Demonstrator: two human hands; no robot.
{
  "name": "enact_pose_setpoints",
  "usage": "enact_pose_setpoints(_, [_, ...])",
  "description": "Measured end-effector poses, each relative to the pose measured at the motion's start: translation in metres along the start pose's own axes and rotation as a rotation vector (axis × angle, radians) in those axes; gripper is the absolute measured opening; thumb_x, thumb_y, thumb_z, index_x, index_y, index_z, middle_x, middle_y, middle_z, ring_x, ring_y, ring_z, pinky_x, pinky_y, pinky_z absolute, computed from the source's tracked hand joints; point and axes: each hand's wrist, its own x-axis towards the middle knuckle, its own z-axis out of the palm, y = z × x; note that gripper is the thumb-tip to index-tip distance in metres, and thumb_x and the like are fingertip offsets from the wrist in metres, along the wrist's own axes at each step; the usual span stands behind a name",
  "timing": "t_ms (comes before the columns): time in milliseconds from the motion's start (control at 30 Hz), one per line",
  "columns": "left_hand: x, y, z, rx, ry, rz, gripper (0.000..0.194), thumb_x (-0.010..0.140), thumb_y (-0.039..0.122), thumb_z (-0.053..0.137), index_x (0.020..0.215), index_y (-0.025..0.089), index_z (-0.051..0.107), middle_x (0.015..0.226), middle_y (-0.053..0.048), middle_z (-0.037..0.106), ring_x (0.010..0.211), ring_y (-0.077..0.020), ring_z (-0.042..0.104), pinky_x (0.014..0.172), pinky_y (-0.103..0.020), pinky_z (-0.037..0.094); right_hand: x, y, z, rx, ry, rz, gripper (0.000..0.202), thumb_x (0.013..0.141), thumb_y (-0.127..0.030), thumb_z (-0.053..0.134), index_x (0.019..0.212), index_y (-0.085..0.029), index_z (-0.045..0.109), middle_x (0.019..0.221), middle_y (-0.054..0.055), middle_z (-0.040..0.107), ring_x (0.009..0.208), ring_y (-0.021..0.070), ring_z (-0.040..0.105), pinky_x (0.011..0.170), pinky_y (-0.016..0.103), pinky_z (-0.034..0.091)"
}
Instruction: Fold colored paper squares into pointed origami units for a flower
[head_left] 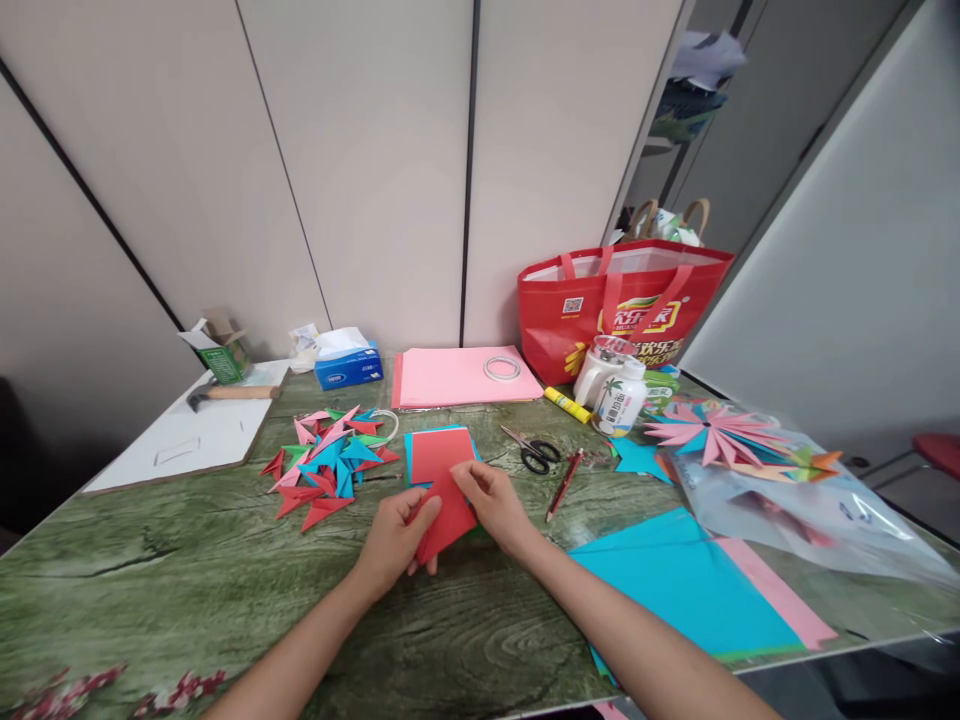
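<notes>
A red paper piece is held between both hands above the green table. My left hand grips its lower left side, thumb on top and fingertips showing beneath. At its upper right edge, my right hand pinches the paper. Just behind lies a stack of small sheets with a red one on top and blue edges showing. Folded pieces of pink, red, blue and green paper are heaped to the left. Black-handled scissors and a dark red pencil rest to the right.
Pink sheets lie at the back, beside a tissue box. A red bag, white bottle and glue stick are back right. Blue sheets lie front right; a hammer is far left.
</notes>
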Motion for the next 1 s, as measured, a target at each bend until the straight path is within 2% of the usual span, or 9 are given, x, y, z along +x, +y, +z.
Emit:
enact_pose_setpoints(100, [0.002,-0.002,-0.001,-0.003,0.117,0.038,0.026,0.077,0.041,0.048,0.068,0.016,0.047,0.033,0.004,0.055,0.020,-0.0067,0.039,0.024,-0.013,0.024,0.000,0.000,0.002,0.096,-0.054,0.047,0.023,0.068,-0.037,0.057,0.078,-0.017,0.054,0.060,-0.003,0.049,0.048,0.0087,0.043,0.039,0.019,0.037])
enact_pose_setpoints(167, [0.002,-0.002,0.000,-0.020,0.144,0.057,0.025,0.078,0.041,0.047,0.070,0.017,0.046,0.034,0.004,0.057,0.021,-0.0078,0.042,0.025,-0.013,0.027,-0.001,0.001,0.003,0.099,-0.043,0.040,0.022,0.065,-0.033,0.061,0.077,-0.017,0.053,0.058,-0.004,0.049,0.046,0.0080,0.042,0.039,0.019,0.038])
enact_pose_setpoints(267, [0.000,-0.001,0.003,-0.033,0.153,0.066,0.024,0.077,0.041,0.048,0.070,0.017,0.045,0.035,0.003,0.057,0.023,-0.0094,0.045,0.026,-0.014,0.030,-0.004,0.005,0.006,-0.010,0.026,-0.026,0.012,0.067,-0.026,0.057,0.073,-0.016,0.053,0.056,-0.004,0.047,0.046,0.0078,0.042,0.041,0.020,0.039])
enact_pose_setpoints(400, [-0.001,0.000,0.007,-0.022,0.156,0.053,0.024,0.076,0.040,0.049,0.070,0.017,0.046,0.035,0.004,0.057,0.023,-0.0100,0.047,0.026,-0.015,0.032,-0.012,0.008,0.010,-0.327,0.165,-0.296,0.006,0.069,-0.014,0.051,0.073,-0.016,0.054,0.063,-0.002,0.050,0.054,0.0093,0.046,0.049,0.021,0.040])
enact_pose_setpoints(467, [-0.001,0.000,0.007,-0.015,0.166,0.058,0.024,0.076,0.040,0.049,0.069,0.017,0.046,0.036,0.003,0.058,0.023,-0.0103,0.048,0.026,-0.015,0.033,-0.015,0.007,0.011,-0.447,0.172,-0.462,0.010,0.070,-0.012,0.049,0.076,-0.016,0.055,0.064,-0.001,0.050,0.055,0.0100,0.045,0.051,0.021,0.040])
enact_pose_setpoints(567, [0.000,-0.001,0.005,-0.026,0.182,0.081,0.023,0.076,0.040,0.048,0.070,0.018,0.046,0.037,0.004,0.059,0.026,-0.0117,0.051,0.027,-0.016,0.036,-0.018,0.006,0.011,-0.508,0.110,-0.616,0.018,0.073,-0.011,0.048,0.089,-0.017,0.055,0.067,0.000,0.049,0.058,0.0112,0.046,0.053,0.022,0.042])
enact_pose_setpoints(767, [-0.001,0.001,0.002,-0.065,0.193,0.106,0.025,0.074,0.042,0.051,0.070,0.018,0.047,0.040,0.004,0.060,0.028,-0.0132,0.054,0.028,-0.019,0.040,-0.018,0.009,0.010,-0.648,-0.007,-0.738,0.046,0.078,-0.006,0.040,0.122,-0.018,0.040,0.084,0.007,0.047,0.063,0.0130,0.047,0.053,0.024,0.045])
enact_pose_setpoints(867, [-0.001,0.003,0.001,-0.047,0.193,0.115,0.024,0.075,0.041,0.050,0.069,0.018,0.046,0.038,0.004,0.059,0.028,-0.0127,0.054,0.028,-0.018,0.038,-0.016,0.011,0.009,-0.757,-0.094,-0.743,0.053,0.080,-0.006,0.037,0.131,-0.015,0.028,0.087,0.009,0.044,0.061,0.0129,0.046,0.051,0.025,0.045])
enact_pose_setpoints(1000, [0.002,0.000,-0.001,-0.055,0.163,0.127,0.023,0.077,0.040,0.048,0.072,0.017,0.047,0.042,0.004,0.060,0.030,-0.0122,0.054,0.029,-0.017,0.038,-0.015,0.009,0.006,-0.904,-0.140,-0.673,0.057,0.078,-0.008,0.040,0.133,-0.015,0.025,0.089,0.010,0.043,0.072,0.0173,0.047,0.057,0.029,0.047])
